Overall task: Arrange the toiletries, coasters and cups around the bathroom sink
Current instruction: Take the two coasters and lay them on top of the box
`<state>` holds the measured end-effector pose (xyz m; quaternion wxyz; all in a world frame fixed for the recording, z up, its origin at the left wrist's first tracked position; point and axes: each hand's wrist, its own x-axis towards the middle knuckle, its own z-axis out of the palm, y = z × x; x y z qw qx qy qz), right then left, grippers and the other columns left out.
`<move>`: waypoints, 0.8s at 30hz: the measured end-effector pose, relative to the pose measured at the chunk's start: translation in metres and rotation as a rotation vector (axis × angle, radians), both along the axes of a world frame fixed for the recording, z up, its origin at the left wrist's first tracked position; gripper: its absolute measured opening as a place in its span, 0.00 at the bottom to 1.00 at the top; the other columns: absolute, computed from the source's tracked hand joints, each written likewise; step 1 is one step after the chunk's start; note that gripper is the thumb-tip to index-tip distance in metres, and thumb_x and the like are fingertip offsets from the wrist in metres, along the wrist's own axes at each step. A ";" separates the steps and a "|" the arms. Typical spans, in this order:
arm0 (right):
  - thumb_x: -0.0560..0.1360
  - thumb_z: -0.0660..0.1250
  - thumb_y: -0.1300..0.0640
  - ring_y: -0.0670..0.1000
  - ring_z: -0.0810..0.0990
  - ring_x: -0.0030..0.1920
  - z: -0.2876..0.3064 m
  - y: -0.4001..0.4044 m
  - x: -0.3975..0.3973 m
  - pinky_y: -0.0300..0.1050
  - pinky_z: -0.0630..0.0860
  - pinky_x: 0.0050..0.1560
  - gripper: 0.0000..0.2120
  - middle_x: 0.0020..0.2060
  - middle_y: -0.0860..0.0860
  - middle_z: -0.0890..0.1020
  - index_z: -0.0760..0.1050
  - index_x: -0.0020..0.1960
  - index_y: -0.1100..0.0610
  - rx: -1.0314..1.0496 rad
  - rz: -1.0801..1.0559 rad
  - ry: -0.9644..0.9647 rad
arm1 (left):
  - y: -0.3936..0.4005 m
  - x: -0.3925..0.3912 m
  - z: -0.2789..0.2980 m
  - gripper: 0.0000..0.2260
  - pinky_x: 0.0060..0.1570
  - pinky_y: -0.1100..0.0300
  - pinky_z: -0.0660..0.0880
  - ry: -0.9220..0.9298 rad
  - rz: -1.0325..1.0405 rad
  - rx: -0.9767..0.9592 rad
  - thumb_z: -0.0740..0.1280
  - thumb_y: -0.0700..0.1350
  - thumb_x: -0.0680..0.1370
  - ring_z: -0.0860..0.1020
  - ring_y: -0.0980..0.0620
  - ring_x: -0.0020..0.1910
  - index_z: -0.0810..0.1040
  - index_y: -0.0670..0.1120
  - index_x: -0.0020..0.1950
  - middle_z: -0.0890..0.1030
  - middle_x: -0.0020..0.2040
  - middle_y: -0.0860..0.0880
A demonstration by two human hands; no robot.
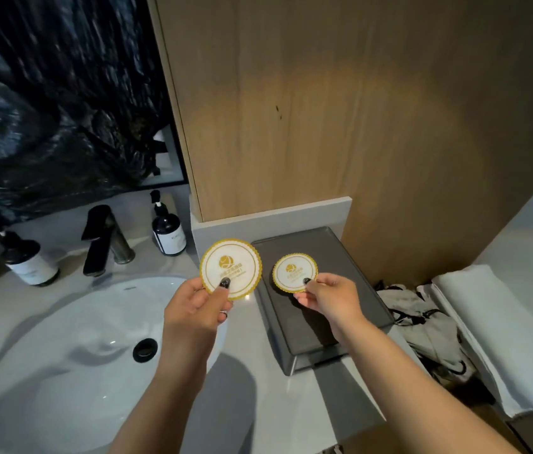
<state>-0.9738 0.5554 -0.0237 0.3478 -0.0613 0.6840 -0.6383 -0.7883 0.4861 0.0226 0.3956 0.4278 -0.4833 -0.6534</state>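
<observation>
While you hold both coasters off the counter, nothing of theirs is placed yet; near to far, it reads like this.

Left hand: your left hand pinches the first coaster by its lower edge, thumb on the printed face, lifted over the strip of counter between the sink and the tray.

Right hand: your right hand pinches the second coaster the same way, thumb on top, held above the dark tray; whether its far edge touches the tray surface you cannot tell from this angle.

Tray: it sits on the counter just right of the sink and carries nothing but the shadow of the coaster; no cups show anywhere in view.

Right side: a folded white towel lies at the far right, with a crumpled drawstring bag between it and the tray, looking unsorted.

Back of sink: two dark pump bottles stand upright, one left of the black faucet and one right of it, which looks like finished toiletry placement.

Done, by my reading: the bottles flanking the faucet.

Left: both coasters to be laid flat, probably side by side on the tray, then cups set on them, and likely the bag tidied.

Progress: early to middle.
</observation>
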 end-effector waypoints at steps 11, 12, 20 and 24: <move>0.73 0.68 0.69 0.58 0.81 0.28 -0.014 -0.042 -0.025 0.42 0.79 0.25 0.18 0.37 0.65 0.81 0.65 0.57 0.61 0.010 0.051 0.016 | 0.004 -0.031 -0.006 0.07 0.41 0.59 0.74 -0.070 0.238 0.023 0.70 0.42 0.76 0.78 0.57 0.34 0.79 0.41 0.53 0.81 0.34 0.52; 0.73 0.68 0.67 0.56 0.80 0.26 -0.015 -0.039 -0.026 0.42 0.78 0.23 0.17 0.35 0.63 0.82 0.65 0.57 0.60 0.021 0.099 0.078 | 0.006 -0.036 -0.009 0.07 0.41 0.59 0.74 -0.068 0.243 0.034 0.70 0.42 0.76 0.78 0.58 0.33 0.79 0.41 0.52 0.81 0.32 0.53; 0.75 0.59 0.50 0.52 0.76 0.61 -0.047 -0.021 -0.065 0.48 0.73 0.60 0.18 0.60 0.50 0.78 0.77 0.61 0.54 0.192 0.745 1.434 | 0.022 -0.057 -0.014 0.07 0.40 0.61 0.75 -0.103 0.298 0.073 0.69 0.41 0.76 0.78 0.56 0.36 0.79 0.43 0.54 0.82 0.37 0.49; 0.78 0.48 0.43 0.52 0.61 0.75 -0.048 -0.019 -0.068 0.47 0.58 0.72 0.27 0.74 0.48 0.63 0.64 0.74 0.50 0.327 0.890 1.375 | 0.020 -0.059 -0.012 0.09 0.40 0.60 0.75 -0.114 0.306 0.075 0.69 0.42 0.76 0.79 0.54 0.38 0.78 0.43 0.55 0.82 0.39 0.49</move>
